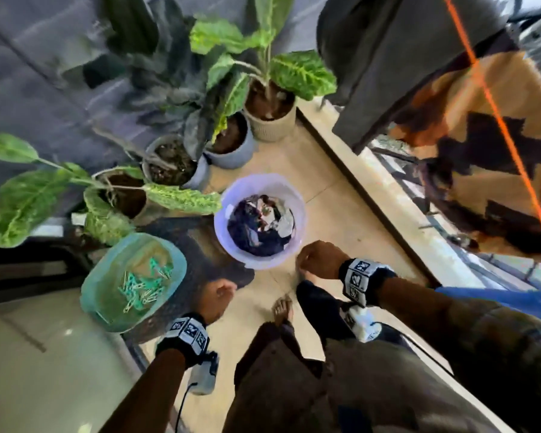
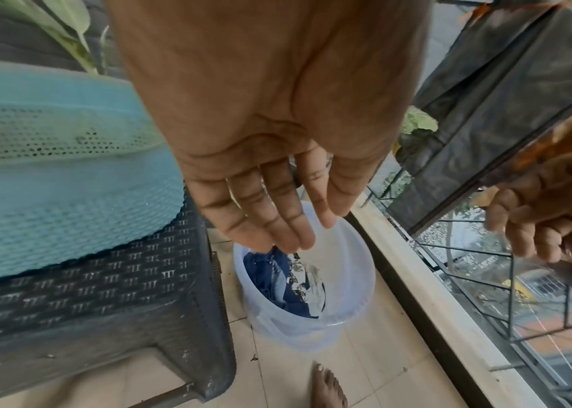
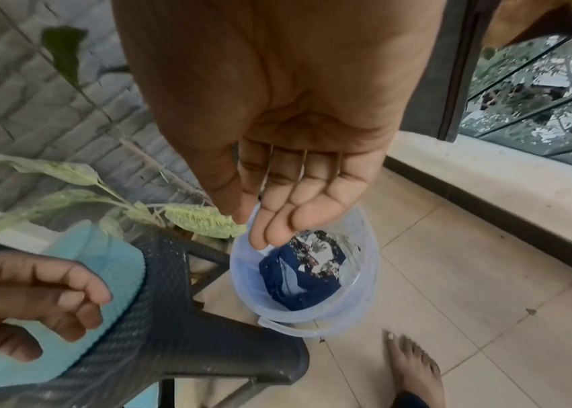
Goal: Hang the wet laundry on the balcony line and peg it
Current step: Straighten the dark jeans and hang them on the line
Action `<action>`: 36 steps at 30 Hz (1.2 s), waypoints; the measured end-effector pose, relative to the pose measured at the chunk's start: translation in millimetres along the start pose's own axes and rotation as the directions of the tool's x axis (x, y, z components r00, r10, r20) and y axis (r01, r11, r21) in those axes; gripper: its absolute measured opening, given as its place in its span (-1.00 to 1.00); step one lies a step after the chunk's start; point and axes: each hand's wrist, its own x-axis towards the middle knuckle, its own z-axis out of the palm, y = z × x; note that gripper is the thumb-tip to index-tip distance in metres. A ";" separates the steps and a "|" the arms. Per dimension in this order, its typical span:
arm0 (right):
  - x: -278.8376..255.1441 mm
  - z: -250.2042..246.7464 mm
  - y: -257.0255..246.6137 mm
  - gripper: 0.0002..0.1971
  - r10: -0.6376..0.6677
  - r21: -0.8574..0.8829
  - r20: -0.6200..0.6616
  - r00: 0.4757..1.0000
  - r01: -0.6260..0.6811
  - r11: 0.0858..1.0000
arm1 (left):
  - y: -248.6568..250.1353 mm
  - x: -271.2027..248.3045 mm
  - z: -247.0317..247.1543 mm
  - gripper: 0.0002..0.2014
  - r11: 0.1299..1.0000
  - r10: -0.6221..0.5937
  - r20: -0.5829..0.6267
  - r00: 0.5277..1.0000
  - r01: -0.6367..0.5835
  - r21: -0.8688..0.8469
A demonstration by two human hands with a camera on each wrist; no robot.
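Both hands' fingers (image 2: 270,220) hang loose, empty, above the bucket (image 1: 289,195); wet laundry (image 1: 260,223) below could slip, drip, or drag on the floor (image 1: 325,189).

- Bucket (image 1: 222,210) on the floor (image 1: 334,214) — laundry (image 1: 256,226) inside.
- Peg basket (image 1: 107,307) left of it, on a chair (image 2: 120,289).
- Potted plants (image 1: 231,142) behind — line (image 1: 497,110) overhead, right.

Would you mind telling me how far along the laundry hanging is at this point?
Partly done: a dark grey garment and an orange patterned cloth already hang at the orange line; pegs on them are not visible. In hand: nothing. The left hand and right hand are both empty above the bucket. Left: the blue and patterned laundry there, and the green pegs in the teal basket.
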 end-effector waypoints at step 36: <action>374.8 113.4 -2.6 -0.71 -0.154 -0.134 -0.037 0.987 0.148 0.980 | -160.0 208.6 96.2 -0.47 0.990 0.018 -0.330 0.944 -0.062 -0.125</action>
